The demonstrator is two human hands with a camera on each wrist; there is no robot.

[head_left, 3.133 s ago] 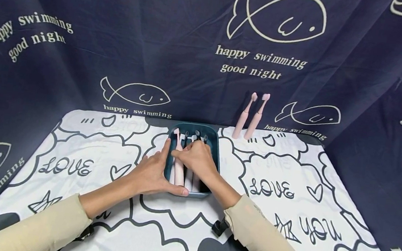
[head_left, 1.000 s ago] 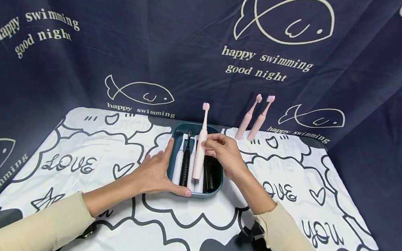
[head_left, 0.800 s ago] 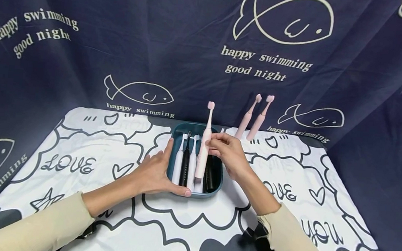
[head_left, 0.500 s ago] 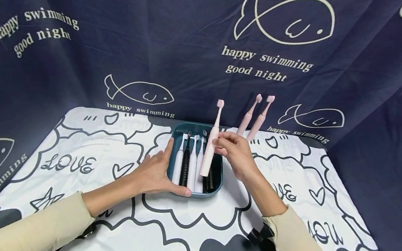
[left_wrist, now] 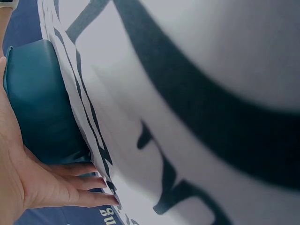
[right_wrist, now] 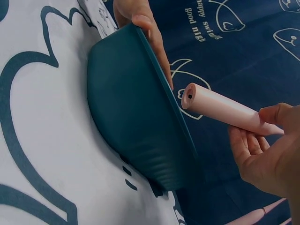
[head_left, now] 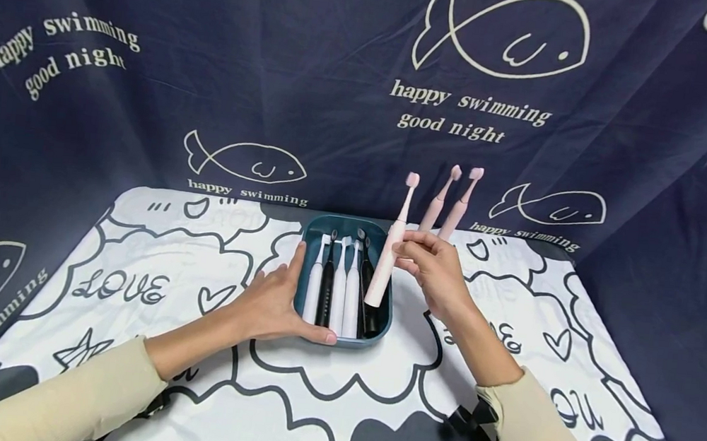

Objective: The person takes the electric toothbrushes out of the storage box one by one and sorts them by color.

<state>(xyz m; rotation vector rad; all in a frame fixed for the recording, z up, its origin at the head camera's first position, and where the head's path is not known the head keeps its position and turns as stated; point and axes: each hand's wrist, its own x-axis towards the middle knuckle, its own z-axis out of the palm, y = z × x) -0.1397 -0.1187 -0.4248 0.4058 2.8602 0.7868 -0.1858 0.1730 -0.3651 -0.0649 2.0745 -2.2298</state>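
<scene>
my right hand [head_left: 440,275] pinches a pink electric toothbrush [head_left: 388,259] around its handle, thumb and fingertips closed on it, brush head up and tilted toward the right. it hangs in the air above the right edge of the teal tray [head_left: 310,245], its flat base lifted clear of the rim. in the right wrist view the base [right_wrist: 190,96] shows a small round hole, just beside the tray's edge.

my left hand [head_left: 272,301] rests on the tray with straight fingers along its left wall and the thumb laid across the near rim, steadying it on the printed tablecloth [head_left: 152,258].

inside the tray lie white toothbrushes [head_left: 339,283] and black toothbrushes [head_left: 325,282] side by side, heads pointing away from me. two more pink toothbrushes [head_left: 447,205] lean against the navy curtain [head_left: 277,85] behind, just right of the one i hold.
</scene>
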